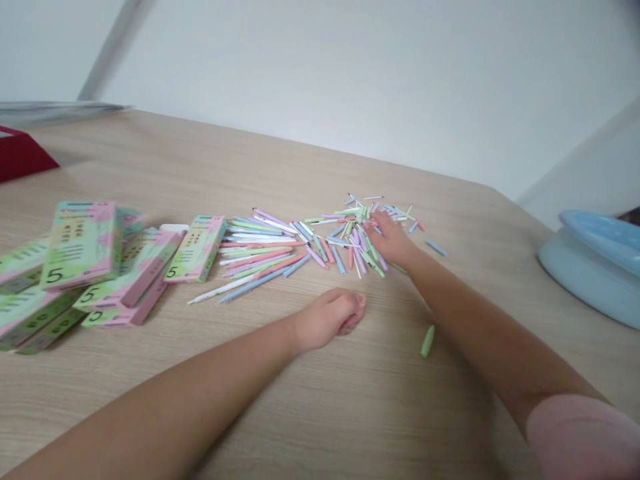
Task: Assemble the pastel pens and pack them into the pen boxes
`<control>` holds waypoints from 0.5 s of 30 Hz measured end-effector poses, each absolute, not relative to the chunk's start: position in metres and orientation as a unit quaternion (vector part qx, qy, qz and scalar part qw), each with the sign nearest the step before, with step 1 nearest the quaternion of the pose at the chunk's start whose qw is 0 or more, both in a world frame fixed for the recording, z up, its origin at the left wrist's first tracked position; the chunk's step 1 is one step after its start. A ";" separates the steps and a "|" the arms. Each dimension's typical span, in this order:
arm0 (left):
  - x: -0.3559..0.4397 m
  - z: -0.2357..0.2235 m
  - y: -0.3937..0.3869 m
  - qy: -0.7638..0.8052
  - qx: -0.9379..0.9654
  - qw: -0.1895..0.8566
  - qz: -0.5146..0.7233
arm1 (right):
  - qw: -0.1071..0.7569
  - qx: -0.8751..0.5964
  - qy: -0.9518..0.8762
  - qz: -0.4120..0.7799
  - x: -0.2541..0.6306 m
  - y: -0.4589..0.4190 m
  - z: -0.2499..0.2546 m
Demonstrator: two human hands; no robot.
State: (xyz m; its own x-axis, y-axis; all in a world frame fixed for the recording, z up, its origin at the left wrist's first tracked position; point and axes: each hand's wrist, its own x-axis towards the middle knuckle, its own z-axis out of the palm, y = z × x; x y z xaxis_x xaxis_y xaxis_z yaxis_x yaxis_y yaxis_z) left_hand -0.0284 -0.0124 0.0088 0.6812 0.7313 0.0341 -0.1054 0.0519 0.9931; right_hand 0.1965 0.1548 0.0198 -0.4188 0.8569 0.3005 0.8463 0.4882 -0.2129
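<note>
Got right hand (393, 241) among pens (369, 257) toward far table (280, 163) edge, can't tell if pinching; left hand (333, 317) fisted; can read "5" on boxes (83, 247)

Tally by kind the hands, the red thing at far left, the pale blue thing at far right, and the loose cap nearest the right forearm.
Bare hands, left hand and right hand: 2
Red angular object: 1
Pale blue rounded object: 1
Green tapered cap: 1
Total: 5
</note>
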 end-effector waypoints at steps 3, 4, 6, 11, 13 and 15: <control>-0.029 0.007 -0.011 0.261 0.628 0.670 0.297 | 0.202 -0.497 -0.843 0.034 0.226 0.097 0.042; -0.028 0.006 -0.010 0.260 0.632 0.667 0.298 | 0.181 -0.497 -0.848 0.045 0.240 0.069 0.045; -0.029 0.001 -0.008 0.255 0.638 0.662 0.301 | 0.157 -0.516 -0.840 0.059 0.267 0.006 0.043; -0.030 -0.008 -0.004 0.252 0.636 0.668 0.293 | 0.075 -0.583 -0.805 0.075 0.306 -0.114 -0.004; -0.030 -0.010 -0.004 0.252 0.638 0.667 0.290 | 0.078 -0.597 -0.796 0.063 0.308 -0.123 -0.020; -0.030 -0.011 -0.003 0.254 0.635 0.670 0.288 | 0.086 -0.604 -0.790 0.056 0.305 -0.114 -0.026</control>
State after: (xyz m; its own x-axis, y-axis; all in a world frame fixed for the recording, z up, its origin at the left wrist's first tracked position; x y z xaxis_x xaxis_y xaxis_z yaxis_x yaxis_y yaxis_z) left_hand -0.0302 -0.0034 -0.0108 0.7045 0.7093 0.0253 -0.0640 0.0280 0.9976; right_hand 0.3049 -0.1145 -0.0262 -0.2555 0.9643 0.0692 0.9451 0.2642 -0.1921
